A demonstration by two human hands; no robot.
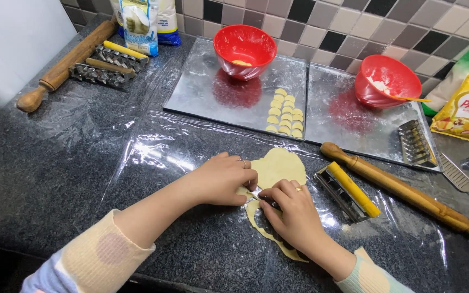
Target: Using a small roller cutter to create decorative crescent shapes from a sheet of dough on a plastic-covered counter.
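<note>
My left hand (221,179) presses flat on dough sheet (278,168); right hand (294,214) grips small cutter (270,203) (mostly hidden).

Glossy plastic bowl (245,50), shiny metal tray (207,89), wooden rolling pin (408,192)

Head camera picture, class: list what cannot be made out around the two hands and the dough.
- Small tool under the right hand: hidden by its fingers.
- Dough sheet: its middle covered by both hands; left hand rests on it.
- Rolling pin: far end cut off by the right edge.
</note>
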